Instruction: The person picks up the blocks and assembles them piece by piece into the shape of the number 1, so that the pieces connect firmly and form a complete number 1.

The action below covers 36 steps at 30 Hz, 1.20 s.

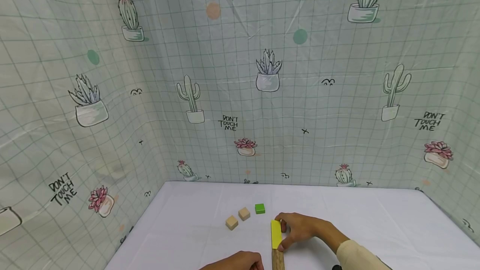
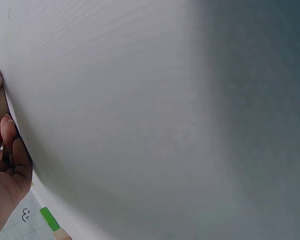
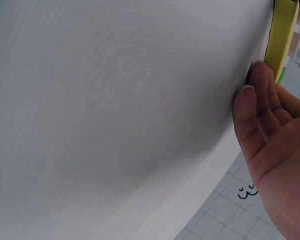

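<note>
My right hand (image 1: 298,229) pinches a long yellow block (image 1: 276,235) between thumb and fingers, near its two ends. In the right wrist view the yellow block (image 3: 281,42) stands at the upper right, between the fingers and the partly cut-off thumb. A brown wooden block (image 1: 278,259) continues in line from the yellow block's near end. My left hand (image 1: 241,261) is low in the head view, its fingers bent and cut off by the frame. In the left wrist view its thumb and fingers hold a wooden block (image 2: 0,105) at the left edge.
Two small pale wooden cubes (image 1: 231,222) and a green block (image 1: 260,208) sit farther back on the white tabletop (image 1: 187,224). A cactus-print curtain (image 1: 243,103) encloses the back and sides. A small black object (image 1: 336,267) shows near the right sleeve (image 1: 358,255).
</note>
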Each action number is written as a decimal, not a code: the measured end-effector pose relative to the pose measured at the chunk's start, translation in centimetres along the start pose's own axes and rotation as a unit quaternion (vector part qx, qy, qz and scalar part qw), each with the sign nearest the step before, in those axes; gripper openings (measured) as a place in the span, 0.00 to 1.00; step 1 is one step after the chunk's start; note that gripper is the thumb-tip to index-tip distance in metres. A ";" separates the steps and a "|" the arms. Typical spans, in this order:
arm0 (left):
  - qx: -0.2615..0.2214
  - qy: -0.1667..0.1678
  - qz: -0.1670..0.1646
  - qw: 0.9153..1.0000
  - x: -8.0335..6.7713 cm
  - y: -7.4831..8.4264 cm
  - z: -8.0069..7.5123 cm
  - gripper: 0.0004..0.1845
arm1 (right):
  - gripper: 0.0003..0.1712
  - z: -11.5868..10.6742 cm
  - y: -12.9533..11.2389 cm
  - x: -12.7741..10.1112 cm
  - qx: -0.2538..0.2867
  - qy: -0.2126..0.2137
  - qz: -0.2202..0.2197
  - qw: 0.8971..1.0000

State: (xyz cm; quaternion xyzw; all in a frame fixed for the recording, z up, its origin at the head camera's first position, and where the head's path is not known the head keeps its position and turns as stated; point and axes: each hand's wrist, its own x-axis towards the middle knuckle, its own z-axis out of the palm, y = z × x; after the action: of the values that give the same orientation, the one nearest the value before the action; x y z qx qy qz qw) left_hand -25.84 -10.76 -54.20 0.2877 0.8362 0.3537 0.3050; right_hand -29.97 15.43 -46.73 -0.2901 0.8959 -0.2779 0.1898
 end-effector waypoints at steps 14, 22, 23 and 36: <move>-0.003 0.006 -0.022 1.000 -0.1 0.6 0.1 0.03 | 0.41 0.0 0.2 0.0 -0.004 0.002 -0.008 1.000; -0.008 -0.006 -0.007 1.000 0.5 -0.7 0.1 0.03 | 0.40 -0.1 0.1 -0.1 -0.010 0.001 -0.009 1.000; -0.009 -0.005 -0.007 1.000 0.5 -0.8 0.1 0.03 | 0.40 -0.1 0.1 -0.1 -0.011 0.001 -0.008 1.000; 0.006 -0.009 0.002 1.000 0.6 -0.9 0.1 0.03 | 0.40 0.0 0.4 0.1 -0.005 0.003 -0.011 1.000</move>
State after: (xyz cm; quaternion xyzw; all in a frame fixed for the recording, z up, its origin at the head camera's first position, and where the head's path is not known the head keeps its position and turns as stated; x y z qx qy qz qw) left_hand -26.38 -10.78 -55.14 0.2944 0.8349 0.3471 0.3095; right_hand -30.18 15.63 -46.97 -0.2999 0.8945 -0.2765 0.1829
